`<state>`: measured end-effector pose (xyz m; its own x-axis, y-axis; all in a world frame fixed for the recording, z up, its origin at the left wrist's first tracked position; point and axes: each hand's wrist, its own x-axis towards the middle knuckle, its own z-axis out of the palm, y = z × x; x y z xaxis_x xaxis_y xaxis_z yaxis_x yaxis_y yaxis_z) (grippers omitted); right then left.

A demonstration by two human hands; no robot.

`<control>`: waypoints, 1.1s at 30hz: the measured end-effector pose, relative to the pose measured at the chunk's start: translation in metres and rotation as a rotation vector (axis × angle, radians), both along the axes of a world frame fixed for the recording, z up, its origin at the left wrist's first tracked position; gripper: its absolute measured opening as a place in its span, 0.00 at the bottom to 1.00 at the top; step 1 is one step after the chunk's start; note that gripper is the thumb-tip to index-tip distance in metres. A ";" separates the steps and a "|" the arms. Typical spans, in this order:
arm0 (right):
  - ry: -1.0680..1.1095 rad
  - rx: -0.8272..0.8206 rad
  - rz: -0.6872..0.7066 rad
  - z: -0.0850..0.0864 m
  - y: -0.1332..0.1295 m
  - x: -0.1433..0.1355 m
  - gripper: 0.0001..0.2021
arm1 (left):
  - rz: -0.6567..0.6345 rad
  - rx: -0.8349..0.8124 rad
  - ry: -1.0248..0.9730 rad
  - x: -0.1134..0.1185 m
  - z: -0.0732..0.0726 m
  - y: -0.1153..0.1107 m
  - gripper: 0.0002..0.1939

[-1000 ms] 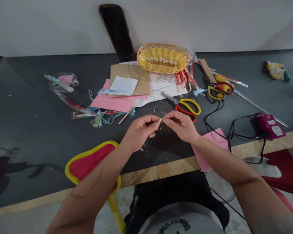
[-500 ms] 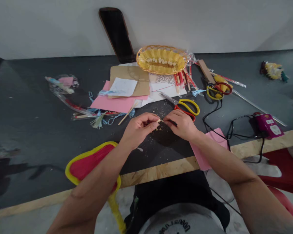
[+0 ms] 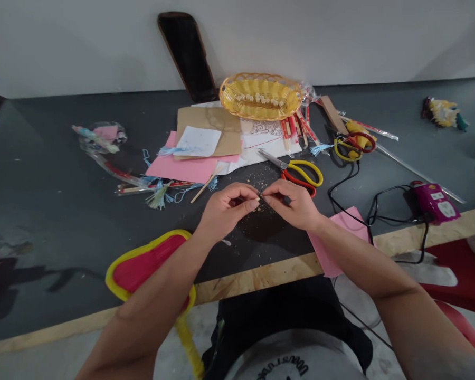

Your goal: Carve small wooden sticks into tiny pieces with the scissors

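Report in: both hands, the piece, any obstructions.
Left hand pinching small pale piece. Right hand at close quarters, fingertips toward it; any hold unclear. Scissors just beyond right hand.

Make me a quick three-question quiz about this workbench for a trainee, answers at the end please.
1. True or false: the yellow basket holds nothing.
2. Which is nearest the right hand? A) the phone B) a pair of scissors C) the purple socket box
3. Fill in: the ____ forearm covers part of the red panel with the yellow rim in this view.

Key: 1. False, small pale pieces lie in it. 2. B. 3. Left.
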<state>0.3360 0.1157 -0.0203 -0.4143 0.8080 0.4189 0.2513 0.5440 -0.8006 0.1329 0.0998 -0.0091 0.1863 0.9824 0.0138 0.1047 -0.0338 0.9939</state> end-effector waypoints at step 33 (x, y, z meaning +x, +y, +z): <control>-0.039 -0.047 -0.029 0.004 -0.006 -0.002 0.07 | 0.006 -0.419 -0.296 0.011 0.006 -0.006 0.19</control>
<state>0.3335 0.1101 -0.0159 -0.4056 0.8383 0.3642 0.2981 0.4980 -0.8143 0.1438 0.0940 -0.0031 0.2280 0.9160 -0.3301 -0.1845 0.3735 0.9091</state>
